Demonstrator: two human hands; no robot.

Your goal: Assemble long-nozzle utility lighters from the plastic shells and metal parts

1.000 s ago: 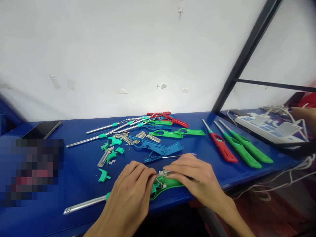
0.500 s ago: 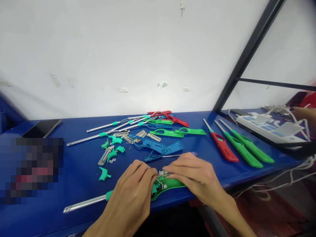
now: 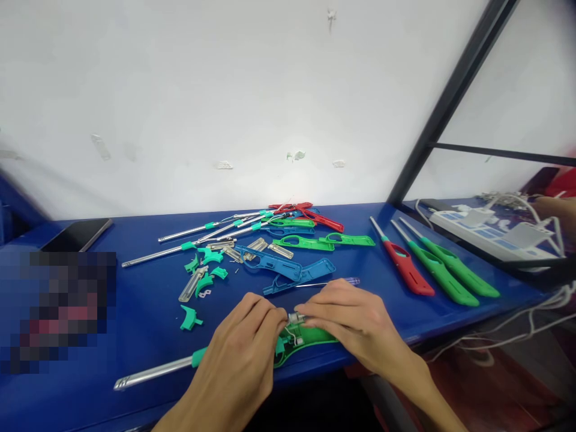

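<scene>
1. The blue table [image 3: 148,324] is strewn with lighter parts.
2. The open green lighter [image 3: 315,335] is held at the table's near edge.
3. Over that edge, it is steadied by the left hand [image 3: 245,345], fingers narrowed.
4. There, a clear part [image 3: 296,318] is pinched by the right hand [image 3: 355,321].

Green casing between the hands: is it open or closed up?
Open. The green casing shows its inside, with a white wire visible between the left hand and right hand.
</scene>
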